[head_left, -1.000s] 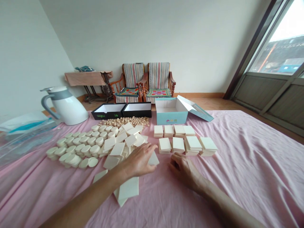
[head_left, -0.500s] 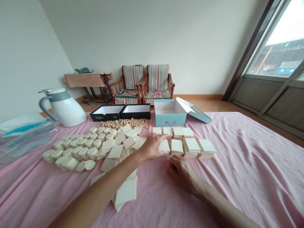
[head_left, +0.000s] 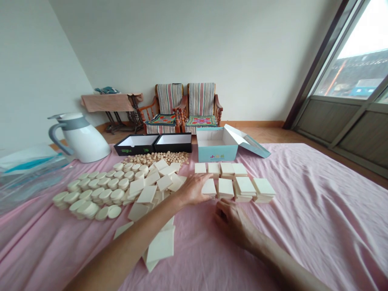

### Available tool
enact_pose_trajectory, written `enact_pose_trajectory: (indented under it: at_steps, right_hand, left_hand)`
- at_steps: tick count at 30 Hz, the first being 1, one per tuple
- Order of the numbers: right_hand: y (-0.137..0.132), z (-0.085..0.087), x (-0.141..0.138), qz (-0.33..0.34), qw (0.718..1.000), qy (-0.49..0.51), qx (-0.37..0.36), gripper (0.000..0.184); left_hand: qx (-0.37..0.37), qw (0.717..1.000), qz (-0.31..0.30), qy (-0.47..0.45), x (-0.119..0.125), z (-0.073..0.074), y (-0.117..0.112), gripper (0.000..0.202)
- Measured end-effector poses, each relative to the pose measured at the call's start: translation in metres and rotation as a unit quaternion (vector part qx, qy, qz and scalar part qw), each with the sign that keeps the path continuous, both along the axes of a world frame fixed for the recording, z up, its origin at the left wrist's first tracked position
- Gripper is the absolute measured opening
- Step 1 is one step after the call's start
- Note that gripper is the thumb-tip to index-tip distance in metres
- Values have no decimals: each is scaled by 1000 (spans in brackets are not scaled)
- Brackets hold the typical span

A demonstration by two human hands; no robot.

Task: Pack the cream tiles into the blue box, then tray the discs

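My left hand (head_left: 194, 189) wraps round a stack of pale square tiles (head_left: 209, 187) at the left end of the front row, its index finger behind and its thumb in front. My right hand (head_left: 228, 218) rests on the cloth just in front of the stacks, fingers curled in; whatever they may hold is hidden. Further stacks of square tiles (head_left: 245, 186) stand to the right and behind. Under and beyond my left forearm lies a loose heap of square tiles (head_left: 147, 194). Round discs (head_left: 104, 194) in low piles spread out at the left.
Small wooden beads (head_left: 169, 157) lie before two black boxes (head_left: 173, 148). A light blue box (head_left: 217, 152) has its lid (head_left: 254, 143) leaning on its right side. A white jug (head_left: 86, 141) and clear plastic bags (head_left: 27, 173) are at the left on the pink cloth (head_left: 318, 210).
Almost nothing differs. Both hands keep their places and the tile stacks stand as before; the view has shifted very slightly.
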State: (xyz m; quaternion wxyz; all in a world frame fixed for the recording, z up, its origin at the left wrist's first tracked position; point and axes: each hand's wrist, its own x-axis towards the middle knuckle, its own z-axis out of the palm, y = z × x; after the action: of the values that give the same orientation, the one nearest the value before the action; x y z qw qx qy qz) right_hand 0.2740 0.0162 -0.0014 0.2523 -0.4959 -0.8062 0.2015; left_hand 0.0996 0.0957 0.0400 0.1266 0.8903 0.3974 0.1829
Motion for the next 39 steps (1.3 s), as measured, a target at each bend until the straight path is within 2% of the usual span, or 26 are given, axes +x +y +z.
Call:
enact_pose_trajectory:
  at_steps: [5, 7, 10, 13, 18, 25, 28, 34, 39]
  right_hand:
    - [0, -3, 0, 1, 1000, 2, 1, 16]
    - [1, -3, 0, 0, 1000, 1, 1, 17]
    - [1, -3, 0, -3, 1000, -4, 3, 17]
    - [1, -2, -1, -8, 1000, -6, 4, 18]
    - [1, -2, -2, -9, 1000, -7, 10, 19]
    - [2, -3, -4, -12, 1000, -5, 12, 20]
    - [1, -2, -3, -11, 1000, -5, 11, 19]
    - [2, -4, -3, -12, 1000, -5, 20, 18]
    - [2, -2, -3, -13, 1000, -2, 13, 19]
  left_hand:
    - [10, 1000, -1, -14, -9, 13, -7, 72]
    - [39, 999, 24, -20, -20, 20, -10, 63]
    - [99, 991, 85, 9, -43, 27, -17, 37]
    - [138, 982, 114, 66, -65, 22, -26, 22]
    - [161, 971, 92, 153, -84, 6, -41, 16]
    - [150, 963, 110, 193, -85, 10, -45, 7]
    - [152, 962, 114, 197, -79, 13, -41, 10]
    - [113, 968, 21, 223, -65, 12, -26, 33]
    - [89, 961, -3, 261, -62, 10, -18, 26]
